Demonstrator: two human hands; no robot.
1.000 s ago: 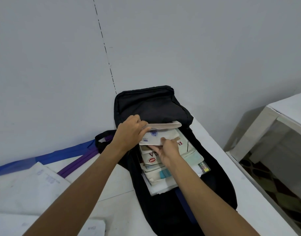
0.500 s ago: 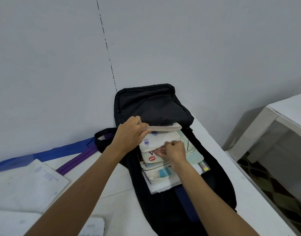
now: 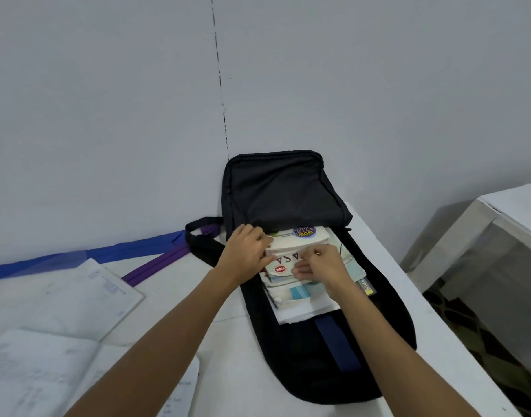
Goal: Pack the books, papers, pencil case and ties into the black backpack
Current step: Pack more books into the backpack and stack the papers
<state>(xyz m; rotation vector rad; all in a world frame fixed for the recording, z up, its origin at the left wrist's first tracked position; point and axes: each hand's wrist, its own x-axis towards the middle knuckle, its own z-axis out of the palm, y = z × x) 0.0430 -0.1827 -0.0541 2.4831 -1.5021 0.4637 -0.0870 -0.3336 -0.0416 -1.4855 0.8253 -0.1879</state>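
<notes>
On the white table (image 3: pixel 228 335), pushed against a plain grey wall (image 3: pixel 108 115) with a dashed seam, the black backpack (image 3: pixel 276 191) lies open, its flap leaning on the wall. A stack of books (image 3: pixel 300 236) sits half inside it. The left hand (image 3: pixel 243 254) grips the top book's left edge with curled fingers, and the right hand (image 3: pixel 321 266) pinches the covers below. Left of the backpack lie a blue tie (image 3: pixel 108 254), a purple tie (image 3: pixel 156 266) and loose papers (image 3: pixel 62 302). Right of the backpack stand a second white table (image 3: pixel 514 212) and patterned floor (image 3: pixel 484 326).
</notes>
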